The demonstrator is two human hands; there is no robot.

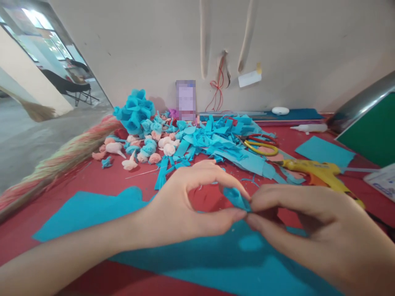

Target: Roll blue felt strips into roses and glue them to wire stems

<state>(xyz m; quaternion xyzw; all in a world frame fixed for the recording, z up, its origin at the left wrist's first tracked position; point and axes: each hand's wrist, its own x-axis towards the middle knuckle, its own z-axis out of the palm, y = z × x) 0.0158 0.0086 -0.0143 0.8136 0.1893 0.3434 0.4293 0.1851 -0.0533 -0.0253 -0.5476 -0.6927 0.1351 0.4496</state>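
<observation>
My left hand (185,201) and right hand (308,230) share a blue paper strip (236,198), fingers (222,216) clamped on it; seemingly mid-roll, needing steady thumb pressure.

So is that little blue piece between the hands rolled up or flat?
Rolled: the blue piece curls over itself, pinched between the left hand and right hand, above the flat blue sheet.

Strip (236,198) above sheet (92,209) (scissors (261,144), glue gun (321,172) behind).
</observation>
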